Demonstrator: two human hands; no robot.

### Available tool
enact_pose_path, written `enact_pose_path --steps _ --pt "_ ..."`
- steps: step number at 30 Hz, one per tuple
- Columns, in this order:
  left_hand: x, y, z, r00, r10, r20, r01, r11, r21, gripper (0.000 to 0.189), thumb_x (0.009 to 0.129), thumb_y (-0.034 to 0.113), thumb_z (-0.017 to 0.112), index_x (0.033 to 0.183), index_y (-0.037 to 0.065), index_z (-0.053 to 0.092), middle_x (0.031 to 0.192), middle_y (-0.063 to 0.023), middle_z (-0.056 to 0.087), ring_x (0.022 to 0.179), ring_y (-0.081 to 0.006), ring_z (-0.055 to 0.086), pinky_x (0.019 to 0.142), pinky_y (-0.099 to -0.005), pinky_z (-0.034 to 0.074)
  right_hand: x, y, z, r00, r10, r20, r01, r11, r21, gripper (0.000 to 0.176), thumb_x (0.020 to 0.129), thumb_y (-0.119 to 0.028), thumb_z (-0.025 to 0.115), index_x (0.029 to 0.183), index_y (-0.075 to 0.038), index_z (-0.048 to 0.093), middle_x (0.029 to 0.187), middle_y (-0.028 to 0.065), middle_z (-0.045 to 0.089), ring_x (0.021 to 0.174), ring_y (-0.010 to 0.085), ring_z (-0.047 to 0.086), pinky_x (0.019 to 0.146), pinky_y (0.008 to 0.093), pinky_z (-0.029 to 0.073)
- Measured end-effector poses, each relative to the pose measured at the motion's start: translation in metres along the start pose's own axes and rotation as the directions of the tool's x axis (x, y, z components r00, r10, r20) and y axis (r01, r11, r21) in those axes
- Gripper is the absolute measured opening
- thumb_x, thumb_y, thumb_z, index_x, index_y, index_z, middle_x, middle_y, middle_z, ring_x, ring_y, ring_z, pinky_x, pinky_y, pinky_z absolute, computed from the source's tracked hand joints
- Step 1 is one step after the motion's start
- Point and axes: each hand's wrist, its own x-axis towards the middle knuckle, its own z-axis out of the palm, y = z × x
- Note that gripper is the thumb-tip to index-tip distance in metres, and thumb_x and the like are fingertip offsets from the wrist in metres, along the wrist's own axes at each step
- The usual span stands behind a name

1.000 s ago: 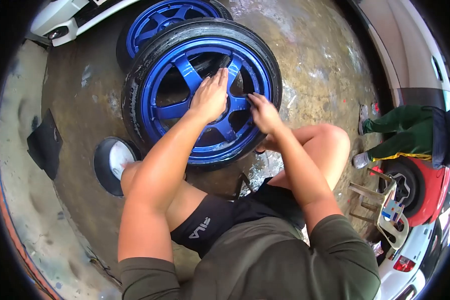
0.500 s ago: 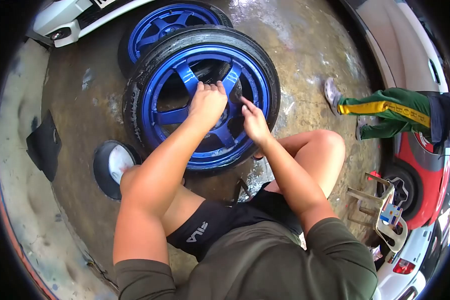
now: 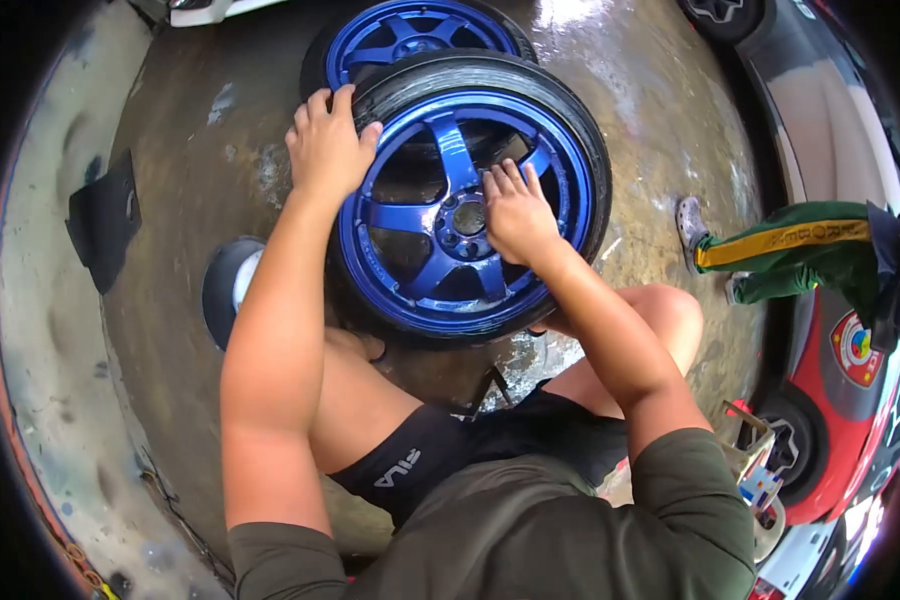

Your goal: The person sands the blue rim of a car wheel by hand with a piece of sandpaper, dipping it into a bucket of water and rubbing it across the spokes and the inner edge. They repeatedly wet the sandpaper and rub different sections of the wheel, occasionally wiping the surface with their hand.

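Note:
A blue six-spoke wheel with a black tyre is in front of me, its face turned up toward me. My left hand rests on the tyre's upper left edge, fingers apart, thumb near the blue rim. Over the spokes just right of the hub, my right hand lies with its fingers stretched out toward a spoke. Nothing shows in either hand, though both palms are hidden.
A second blue wheel lies behind the first. A dark bucket and a black mat are at the left. At the right are a person's green-trousered legs, a chair and a red car.
My left hand has moved from the spokes to the tyre's upper left edge, spreading its fingers. My right hand has opened out over the spokes. The view has shifted, and the wheels appear farther right.

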Motion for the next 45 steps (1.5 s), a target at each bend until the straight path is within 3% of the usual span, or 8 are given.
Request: enact_pose_path --steps 5,16,21,24,26,30,32,45 --pt "-0.002 -0.024 0.024 0.901 -0.15 0.408 0.215 0.969 -0.118 0.088 0.107 0.054 0.059 0.175 0.028 0.01 0.171 -0.0274 0.028 0.151 -0.055 0.039 0.117 -0.0747 0.036 0.015 -0.011 -0.029 0.988 0.105 0.114 -0.131 0.958 0.254 0.062 0.102 -0.029 0.055 0.152 0.008 0.05 0.151 0.0277 0.06 0.148 0.0406 0.053 0.129 0.0679 0.02" --pt "-0.005 -0.002 0.026 0.865 -0.265 0.426 0.305 0.952 -0.027 0.086 0.109 0.053 0.054 0.175 0.026 0.007 0.175 -0.0291 0.019 0.156 -0.0573 0.027 0.121 -0.079 0.023 0.026 0.003 -0.021 0.958 0.148 0.247 -0.278 0.698 0.66 0.068 0.111 -0.037 0.043 0.164 0.005 0.038 0.165 0.0273 0.047 0.159 0.0385 0.039 0.132 0.0638 0.006" --pt "-0.002 -0.003 0.026 0.879 -0.251 0.406 0.283 0.959 -0.021 0.087 0.109 0.053 0.055 0.175 0.027 0.005 0.174 -0.0305 0.021 0.155 -0.0568 0.03 0.12 -0.0776 0.026 0.028 0.018 -0.041 0.909 0.18 0.377 -0.418 0.393 0.819 0.055 0.111 -0.03 0.051 0.157 -0.001 0.056 0.135 0.0118 0.072 0.119 0.0195 0.063 0.101 0.0332 0.048" --pt "-0.009 -0.005 0.027 0.889 -0.233 0.393 0.273 0.961 -0.047 0.085 0.109 0.053 0.055 0.175 0.027 0.007 0.173 -0.031 0.022 0.154 -0.0574 0.031 0.119 -0.0775 0.027 0.024 0.064 -0.037 0.933 0.204 0.298 -0.313 0.046 0.949 0.049 0.111 -0.027 0.049 0.155 -0.01 0.061 0.14 0.0086 0.07 0.121 0.0181 0.066 0.099 0.0343 0.051" --pt "-0.008 -0.007 0.027 0.895 -0.229 0.382 0.272 0.96 -0.062 0.085 0.109 0.053 0.055 0.175 0.027 0.008 0.173 -0.0311 0.023 0.154 -0.0575 0.031 0.119 -0.0773 0.028 0.02 0.047 -0.087 0.866 0.366 0.341 -0.384 0.05 0.922 0.05 0.11 -0.024 0.05 0.156 -0.008 0.06 0.142 0.0129 0.069 0.12 0.0233 0.065 0.103 0.034 0.05" --pt "-0.01 -0.008 0.03 0.906 -0.221 0.361 0.266 0.961 -0.079 0.085 0.109 0.053 0.056 0.175 0.027 0.009 0.172 -0.0312 0.024 0.154 -0.057 0.032 0.118 -0.0768 0.028 0.034 0.051 -0.035 0.986 -0.123 -0.114 0.144 0.969 0.201 0.056 0.102 -0.015 0.055 0.157 -0.006 0.054 0.155 0.0201 0.061 0.15 0.0333 0.052 0.128 0.0438 0.036" --pt "-0.01 -0.008 0.028 0.91 -0.217 0.354 0.265 0.96 -0.093 0.085 0.108 0.054 0.056 0.175 0.027 0.009 0.172 -0.0308 0.024 0.154 -0.0565 0.032 0.118 -0.0767 0.028 0.027 0.027 -0.025 0.974 -0.094 0.208 0.113 0.991 -0.079 0.061 0.097 -0.019 0.059 0.157 -0.007 0.054 0.164 0.0101 0.053 0.158 0.0374 0.04 0.131 0.0625 0.024" --pt "-0.013 -0.002 0.033 0.916 -0.241 0.321 0.271 0.961 -0.049 0.083 0.108 0.053 0.056 0.175 0.028 0.013 0.172 -0.0283 0.027 0.154 -0.0533 0.033 0.12 -0.0739 0.029 0.025 0.008 -0.032 0.973 0.044 0.227 -0.097 0.969 0.228 0.053 0.108 -0.024 0.047 0.156 -0.004 0.051 0.16 0.0193 0.056 0.156 0.0483 0.038 0.124 0.0795 0.013"
